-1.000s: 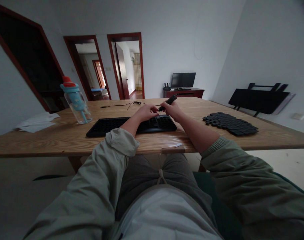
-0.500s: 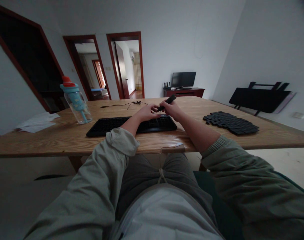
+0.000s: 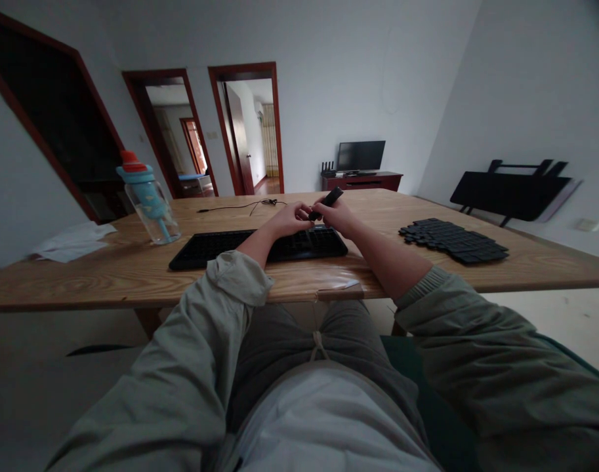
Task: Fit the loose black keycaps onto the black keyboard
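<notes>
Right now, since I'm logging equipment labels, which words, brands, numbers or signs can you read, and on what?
No text is readable.
Black rectangular keyboard: any legends too small; a pale mark at its upper right is too blurred.
Black elongated handheld tool: nothing legible.
Black flat-screen television: no legible brand.
Clear bottle with blue-and-red lid: no legible words.

A wood-grained table (image 3: 107, 285) carries everything here. Along the middle of its front edge, set slightly back, lies a black computer keyboard (image 3: 225, 245). Near the right edge, black keycaps (image 3: 451, 240) spread in a flat, jagged-edged patch. A clear drinking bottle (image 3: 154, 206) with a blue and red lid stands toward the left edge, beside loose white papers (image 3: 75, 241). A thin black cable (image 3: 269, 202), partly coiled, lies near the far edge.
</notes>
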The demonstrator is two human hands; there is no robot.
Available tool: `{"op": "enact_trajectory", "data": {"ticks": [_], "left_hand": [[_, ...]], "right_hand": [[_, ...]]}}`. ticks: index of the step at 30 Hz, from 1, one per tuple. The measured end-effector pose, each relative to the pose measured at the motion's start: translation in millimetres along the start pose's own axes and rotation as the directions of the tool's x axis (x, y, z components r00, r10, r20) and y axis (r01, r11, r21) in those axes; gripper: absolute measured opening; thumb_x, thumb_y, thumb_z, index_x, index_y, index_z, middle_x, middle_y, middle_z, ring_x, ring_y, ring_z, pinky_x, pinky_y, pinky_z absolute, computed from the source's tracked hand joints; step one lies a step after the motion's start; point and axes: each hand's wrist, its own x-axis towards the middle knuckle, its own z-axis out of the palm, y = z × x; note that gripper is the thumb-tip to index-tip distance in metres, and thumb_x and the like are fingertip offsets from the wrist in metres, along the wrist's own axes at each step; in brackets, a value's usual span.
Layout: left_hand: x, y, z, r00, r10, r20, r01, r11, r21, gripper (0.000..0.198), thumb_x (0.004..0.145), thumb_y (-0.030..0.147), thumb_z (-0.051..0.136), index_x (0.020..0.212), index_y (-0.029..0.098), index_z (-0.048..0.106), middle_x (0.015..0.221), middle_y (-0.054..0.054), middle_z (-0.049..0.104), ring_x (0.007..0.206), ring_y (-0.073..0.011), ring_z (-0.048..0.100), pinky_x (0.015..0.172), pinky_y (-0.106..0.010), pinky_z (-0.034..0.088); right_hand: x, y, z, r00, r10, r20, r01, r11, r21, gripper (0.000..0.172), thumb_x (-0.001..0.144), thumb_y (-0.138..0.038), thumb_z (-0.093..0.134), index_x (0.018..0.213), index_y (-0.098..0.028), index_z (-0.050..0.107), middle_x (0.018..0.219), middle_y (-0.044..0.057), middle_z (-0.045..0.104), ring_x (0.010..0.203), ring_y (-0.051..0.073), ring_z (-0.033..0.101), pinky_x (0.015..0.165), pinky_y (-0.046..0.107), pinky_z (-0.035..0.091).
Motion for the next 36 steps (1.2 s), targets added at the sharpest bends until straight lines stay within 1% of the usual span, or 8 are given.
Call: {"op": "enact_trajectory", "data": {"ticks": [6,9,13,20,22,26,31,36], "left_hand": [[-1.5,6.6,-4.5,1.0,0.002,-0.025,0.0,0.998,0.067,0.021,0.079,0.017,0.066,0.1,0.013,0.071,0.089,-0.005,0.073,0.079,-0.0159,0.065,0.077,-0.029,0.051],[-3.0,6.8,-6.7,0.999,0.032,-0.014,-0.03,0.99,0.138,0.023,0.084,0.022,0.061,0.101,0.014,0.073,0.092,-0.004,0.074,0.084,-0.0179,0.066,0.08,-0.03,0.051],[-6.7,6.8,-8.7,0.991,0.096,-0.092,-0.063,0.947,0.314,0.025,0.083,0.03,0.066,0.101,0.016,0.076,0.094,-0.004,0.076,0.09,-0.0211,0.067,0.086,-0.033,0.051],[-9.1,10.6,-10.0,0.957,0.214,-0.195,-0.064,0.813,0.579,0.02,0.079,0.031,0.074,0.096,0.021,0.077,0.105,-0.007,0.074,0.108,-0.0273,0.062,0.1,-0.041,0.046],[-8.3,8.7,-11.2,0.947,0.234,-0.221,-0.044,0.774,0.631,0.02,0.078,0.032,0.075,0.096,0.022,0.077,0.108,-0.007,0.072,0.113,-0.0294,0.059,0.103,-0.044,0.043],[-9.2,7.8,-12.7,0.93,0.246,-0.272,0.002,0.739,0.674,0.02,0.08,0.03,0.075,0.099,0.025,0.076,0.115,-0.006,0.07,0.118,-0.031,0.054,0.106,-0.048,0.038],[-13.0,14.5,-11.9,0.944,0.231,-0.237,-0.005,0.724,0.689,0.017,0.081,0.028,0.075,0.098,0.026,0.076,0.12,-0.006,0.068,0.121,-0.0315,0.05,0.106,-0.048,0.036],[-12.3,11.0,-11.4,0.95,0.235,-0.206,-0.024,0.713,0.701,0.02,0.081,0.03,0.076,0.1,0.026,0.076,0.123,-0.005,0.067,0.121,-0.031,0.051,0.107,-0.048,0.035]], "right_hand": [[-2.6,-7.8,-2.9,0.997,0.031,0.072,-0.035,0.998,0.054,0.028,0.075,-0.038,0.078,0.087,-0.018,0.061,0.062,-0.003,0.057,0.046,0.008,0.042,0.04,0.022,0.032],[-2.1,-8.2,-8.4,0.993,0.04,0.115,-0.05,0.995,0.083,0.043,0.07,-0.039,0.085,0.099,-0.019,0.061,0.062,-0.005,0.056,0.047,0.008,0.043,0.041,0.021,0.033],[-2.2,-9.5,-17.1,0.976,0.089,0.2,-0.11,0.99,0.093,0.057,0.064,-0.031,0.089,0.112,-0.02,0.059,0.064,-0.006,0.057,0.05,0.008,0.046,0.043,0.02,0.036],[0.9,-15.3,-33.0,0.967,0.166,0.195,-0.191,0.975,0.118,0.041,0.077,-0.033,0.079,0.112,-0.021,0.061,0.082,0.0,0.066,0.054,0.007,0.052,0.049,0.02,0.043],[4.2,-12.0,-38.8,0.975,0.168,0.147,-0.177,0.983,0.053,0.038,0.08,-0.035,0.078,0.112,-0.021,0.062,0.085,0.001,0.068,0.057,0.009,0.055,0.051,0.022,0.044],[7.3,2.1,-43.3,0.985,0.112,0.132,-0.074,0.961,-0.268,0.036,0.078,-0.028,0.079,0.109,-0.016,0.065,0.086,0.005,0.071,0.066,0.012,0.06,0.057,0.023,0.045],[3.5,13.7,-31.6,0.978,0.079,0.191,0.042,0.831,-0.555,0.043,0.081,-0.029,0.076,0.12,-0.014,0.067,0.098,0.008,0.073,0.076,0.016,0.063,0.066,0.025,0.045],[2.0,11.4,-26.2,0.987,0.057,0.151,0.068,0.704,-0.707,0.029,0.085,-0.024,0.067,0.113,-0.016,0.071,0.094,0.007,0.074,0.078,0.017,0.062,0.066,0.025,0.041]]}}
